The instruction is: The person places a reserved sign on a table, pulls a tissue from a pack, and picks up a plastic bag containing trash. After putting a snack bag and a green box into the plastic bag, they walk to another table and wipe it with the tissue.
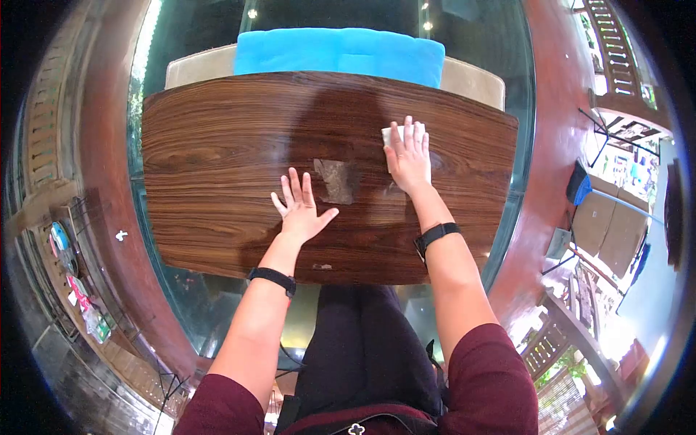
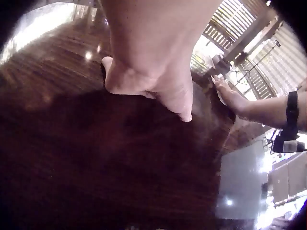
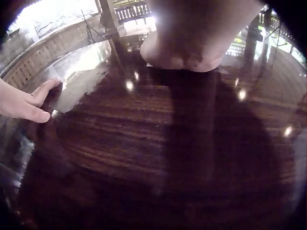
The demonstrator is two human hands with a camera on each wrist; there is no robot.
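A dark wood-grained table with a glossy top lies in front of me. My right hand rests with straight fingers on a white folded cloth at the table's right part; the palm covers most of it. On the left, my left hand is spread over the tabletop with the thumb out to the side, holding nothing. Between the hands is a pale, ragged-edged patch on the surface, near the left fingertips. In the right wrist view the left hand appears beside this patch.
Beyond the far edge stands a beige bench with a blue cushion over it. A smaller light mark shows near the table's front edge. Cardboard boxes stand off to the right, and a shelf with several items is at the left.
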